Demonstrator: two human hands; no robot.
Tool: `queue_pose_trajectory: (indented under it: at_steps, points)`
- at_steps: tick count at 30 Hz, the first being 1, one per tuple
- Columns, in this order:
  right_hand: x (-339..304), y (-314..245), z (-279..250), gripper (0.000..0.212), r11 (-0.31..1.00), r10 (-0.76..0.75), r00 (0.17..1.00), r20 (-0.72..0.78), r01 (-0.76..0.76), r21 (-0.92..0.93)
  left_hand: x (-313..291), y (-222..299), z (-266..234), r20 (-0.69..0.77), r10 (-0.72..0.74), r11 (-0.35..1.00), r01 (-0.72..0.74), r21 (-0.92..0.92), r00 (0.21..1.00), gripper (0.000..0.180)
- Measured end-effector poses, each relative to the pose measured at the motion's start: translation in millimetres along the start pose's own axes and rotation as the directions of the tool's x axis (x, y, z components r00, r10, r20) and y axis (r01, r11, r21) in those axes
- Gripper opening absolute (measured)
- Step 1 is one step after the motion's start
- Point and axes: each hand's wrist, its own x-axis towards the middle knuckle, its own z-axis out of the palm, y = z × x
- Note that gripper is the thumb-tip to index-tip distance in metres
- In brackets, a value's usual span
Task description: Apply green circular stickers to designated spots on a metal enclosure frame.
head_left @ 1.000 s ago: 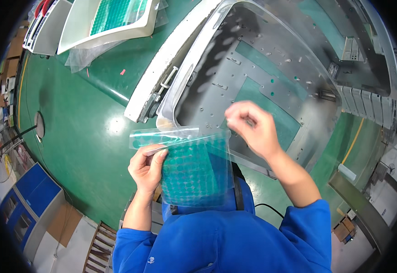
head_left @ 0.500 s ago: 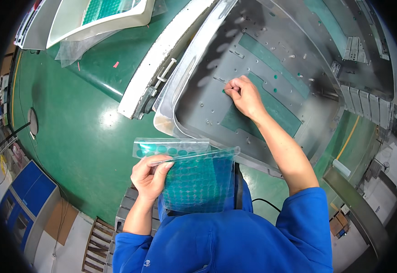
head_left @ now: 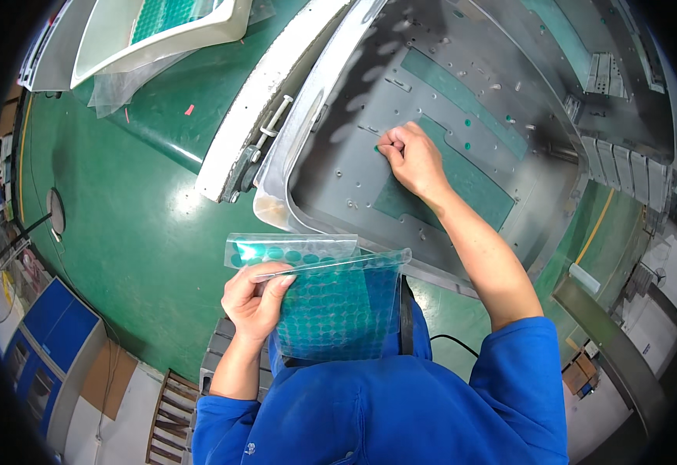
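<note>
Between the thumb and fingers of my left hand (head_left: 255,302) is a clear sheet of round green stickers (head_left: 327,310), its upper part folded over in front of my body. Inside the large grey metal enclosure (head_left: 338,163), my right hand (head_left: 412,159) pinches a small green round sticker (head_left: 377,148) at its fingertips, close to the inner panel. Whether the sticker touches the panel I cannot tell. Several green dots, one of them a green sticker (head_left: 468,146), sit on the panel beyond my hand. Flat green patches (head_left: 462,182) lie on that panel, partly behind my right hand.
A white-edged metal frame with a bolt latch (head_left: 265,132) stands left of the enclosure. Farther left, a cream tray (head_left: 160,46) with more green sticker sheets rests on a green-topped table (head_left: 168,116). A wooden slatted pallet (head_left: 169,418) and blue cabinet (head_left: 51,318) are at lower left.
My view has shifted slightly, and the enclosure sits a little farther left in it. My right hand stays pinched near the panel; my left hand keeps the sheet in place.
</note>
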Motion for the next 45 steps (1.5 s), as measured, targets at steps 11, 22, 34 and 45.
queue_pose_trajectory:
  at_steps: [11,22,34,45]
  points:
    - [-3.9,0.7,3.5,0.010,0.999,-0.030,0.998,-0.063,0.031,0.023,-2.1,1.1,1.0,-0.001,-0.027,0.999,0.027,0.028,1.000,0.009]
    - [21.2,-4.1,-18.6,0.019,0.978,0.197,0.978,0.067,-0.201,0.054,-9.3,6.3,0.1,-0.047,-0.011,1.000,0.012,0.025,0.999,0.010]
    - [-115.6,-57.4,-99.5,0.023,0.812,-0.384,0.904,0.191,0.232,0.535,-2.0,27.6,17.8,0.021,-0.064,0.995,0.065,-0.072,0.998,0.009]
    - [-150.9,-27.5,-95.3,0.011,0.638,-0.101,0.967,0.235,-0.118,0.761,-1.9,30.0,38.4,0.145,-0.236,0.963,0.251,-0.097,0.961,0.014]
